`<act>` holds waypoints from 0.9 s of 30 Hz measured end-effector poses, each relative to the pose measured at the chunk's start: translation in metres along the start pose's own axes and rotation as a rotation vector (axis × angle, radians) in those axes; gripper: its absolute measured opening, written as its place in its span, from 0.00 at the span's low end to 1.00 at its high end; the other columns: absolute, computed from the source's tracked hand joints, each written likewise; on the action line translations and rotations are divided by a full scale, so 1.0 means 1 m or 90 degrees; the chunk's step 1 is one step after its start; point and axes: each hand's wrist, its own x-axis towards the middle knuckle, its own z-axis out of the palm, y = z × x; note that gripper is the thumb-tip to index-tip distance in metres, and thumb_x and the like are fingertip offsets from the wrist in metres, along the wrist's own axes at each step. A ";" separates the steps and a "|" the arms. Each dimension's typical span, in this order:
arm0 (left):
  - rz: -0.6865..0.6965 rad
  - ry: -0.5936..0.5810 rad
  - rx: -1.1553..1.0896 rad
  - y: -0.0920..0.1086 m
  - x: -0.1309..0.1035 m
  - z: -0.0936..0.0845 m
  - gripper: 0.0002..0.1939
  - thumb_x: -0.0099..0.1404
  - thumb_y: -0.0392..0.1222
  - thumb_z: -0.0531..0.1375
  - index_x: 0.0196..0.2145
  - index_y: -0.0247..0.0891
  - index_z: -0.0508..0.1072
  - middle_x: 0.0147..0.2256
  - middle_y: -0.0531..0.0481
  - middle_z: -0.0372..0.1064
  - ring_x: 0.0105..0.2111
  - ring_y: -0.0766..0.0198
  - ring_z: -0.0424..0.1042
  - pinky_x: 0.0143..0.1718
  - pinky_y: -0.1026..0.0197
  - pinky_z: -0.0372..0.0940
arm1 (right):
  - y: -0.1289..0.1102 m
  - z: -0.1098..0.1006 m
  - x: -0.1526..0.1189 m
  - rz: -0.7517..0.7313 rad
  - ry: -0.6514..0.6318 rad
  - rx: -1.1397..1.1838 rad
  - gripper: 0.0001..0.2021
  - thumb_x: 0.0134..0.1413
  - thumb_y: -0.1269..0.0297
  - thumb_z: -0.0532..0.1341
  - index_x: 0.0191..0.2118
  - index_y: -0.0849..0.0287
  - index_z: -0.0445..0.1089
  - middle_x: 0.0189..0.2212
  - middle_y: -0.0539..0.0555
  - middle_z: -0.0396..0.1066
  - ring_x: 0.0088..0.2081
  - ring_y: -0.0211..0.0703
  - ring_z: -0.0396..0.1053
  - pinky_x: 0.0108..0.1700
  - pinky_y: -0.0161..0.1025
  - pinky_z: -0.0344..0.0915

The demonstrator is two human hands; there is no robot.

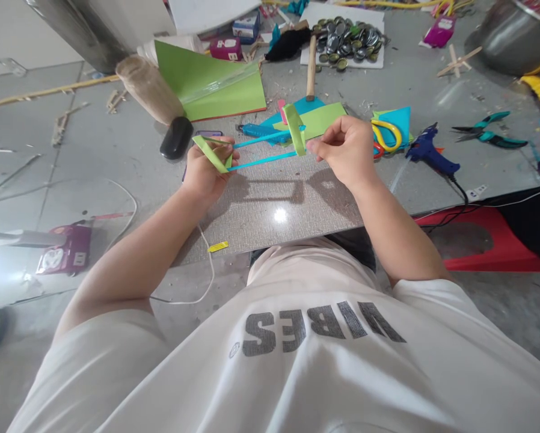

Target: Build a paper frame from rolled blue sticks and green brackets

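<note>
My left hand (210, 169) grips the left end of a light frame made of two thin blue sticks (263, 160) and folded green paper strips. One green strip (210, 154) forms an angled loop over my left fingers. At the far end another green strip (294, 129) stands bent around the sticks. My right hand (347, 149) pinches at the edge of that strip, thumb and forefinger together; the exact contact is hard to see. Just behind the frame lie a blue cutter knife (260, 130) and green paper (324, 118) over blue paper.
Yellow-handled scissors (387, 135), a blue glue gun (432, 153) and pliers (490, 129) lie to the right. A hammer (311, 72), bottle caps (349, 41) and a metal pot (516, 36) are farther back. A green sheet (220, 87) and a black-capped bottle (148, 87) lie left.
</note>
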 end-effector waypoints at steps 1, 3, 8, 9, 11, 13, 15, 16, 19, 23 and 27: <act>0.001 0.002 -0.002 0.000 0.000 0.000 0.13 0.71 0.34 0.81 0.37 0.47 0.84 0.29 0.52 0.79 0.29 0.61 0.82 0.30 0.61 0.80 | -0.003 0.001 -0.001 0.004 -0.007 0.001 0.27 0.61 0.50 0.92 0.35 0.48 0.73 0.29 0.47 0.75 0.35 0.46 0.82 0.40 0.45 0.87; 0.003 0.001 -0.008 -0.001 0.000 0.002 0.13 0.71 0.33 0.81 0.37 0.47 0.84 0.28 0.52 0.79 0.27 0.61 0.81 0.28 0.63 0.79 | -0.012 0.002 -0.003 0.011 -0.028 0.005 0.24 0.65 0.48 0.89 0.37 0.48 0.76 0.34 0.49 0.79 0.36 0.45 0.83 0.41 0.44 0.87; 0.025 0.009 -0.035 -0.004 -0.006 0.012 0.16 0.70 0.30 0.82 0.33 0.45 0.82 0.27 0.53 0.76 0.27 0.63 0.81 0.28 0.66 0.78 | -0.027 0.007 -0.007 0.009 -0.059 0.028 0.18 0.69 0.47 0.87 0.40 0.47 0.82 0.36 0.48 0.82 0.36 0.43 0.83 0.45 0.44 0.88; 0.033 0.013 -0.037 -0.004 -0.008 0.014 0.17 0.69 0.30 0.83 0.33 0.45 0.81 0.27 0.54 0.75 0.27 0.64 0.81 0.29 0.67 0.78 | -0.027 0.008 -0.008 0.008 -0.060 0.030 0.19 0.68 0.47 0.88 0.40 0.48 0.81 0.34 0.48 0.80 0.36 0.43 0.83 0.44 0.44 0.88; 0.040 0.019 -0.036 -0.003 -0.011 0.018 0.18 0.67 0.30 0.84 0.32 0.44 0.81 0.27 0.54 0.76 0.27 0.65 0.81 0.29 0.67 0.77 | -0.026 0.011 -0.009 0.013 -0.057 0.028 0.22 0.63 0.48 0.90 0.37 0.49 0.79 0.31 0.47 0.78 0.35 0.43 0.82 0.42 0.44 0.87; 0.036 0.019 -0.028 -0.001 -0.014 0.022 0.17 0.67 0.31 0.84 0.32 0.43 0.81 0.27 0.54 0.76 0.27 0.65 0.80 0.29 0.68 0.76 | -0.023 0.013 -0.009 0.019 -0.047 0.028 0.25 0.59 0.50 0.92 0.35 0.49 0.77 0.30 0.46 0.77 0.34 0.42 0.80 0.39 0.42 0.85; 0.034 0.015 -0.021 0.001 -0.017 0.025 0.17 0.69 0.31 0.83 0.32 0.43 0.81 0.27 0.55 0.75 0.27 0.65 0.80 0.29 0.68 0.75 | -0.019 0.015 -0.008 0.021 -0.033 0.032 0.27 0.55 0.51 0.94 0.34 0.50 0.76 0.30 0.46 0.76 0.32 0.41 0.79 0.36 0.41 0.83; 0.036 0.017 -0.020 0.002 -0.019 0.026 0.17 0.70 0.30 0.82 0.32 0.42 0.80 0.26 0.55 0.74 0.27 0.65 0.80 0.28 0.68 0.75 | -0.018 0.015 -0.008 0.021 -0.028 0.034 0.27 0.54 0.51 0.94 0.34 0.50 0.76 0.30 0.45 0.76 0.31 0.40 0.78 0.35 0.40 0.83; 0.038 0.027 -0.016 0.005 -0.023 0.029 0.18 0.72 0.27 0.80 0.31 0.41 0.80 0.25 0.55 0.73 0.26 0.65 0.80 0.29 0.67 0.74 | -0.015 0.015 -0.006 0.014 -0.020 0.038 0.28 0.53 0.50 0.94 0.32 0.51 0.76 0.29 0.45 0.75 0.30 0.38 0.77 0.34 0.40 0.81; 0.034 0.025 -0.022 0.007 -0.026 0.033 0.18 0.73 0.23 0.77 0.31 0.40 0.81 0.24 0.55 0.73 0.26 0.65 0.80 0.28 0.67 0.74 | -0.016 0.012 -0.006 0.011 -0.029 0.013 0.25 0.55 0.49 0.93 0.33 0.51 0.78 0.29 0.45 0.76 0.31 0.39 0.77 0.35 0.40 0.82; 0.043 0.037 -0.035 0.007 -0.026 0.032 0.18 0.74 0.20 0.72 0.30 0.39 0.81 0.24 0.54 0.74 0.25 0.66 0.79 0.27 0.68 0.72 | -0.018 0.010 -0.007 0.003 -0.019 -0.016 0.18 0.62 0.63 0.88 0.32 0.52 0.79 0.27 0.45 0.74 0.31 0.39 0.77 0.36 0.40 0.80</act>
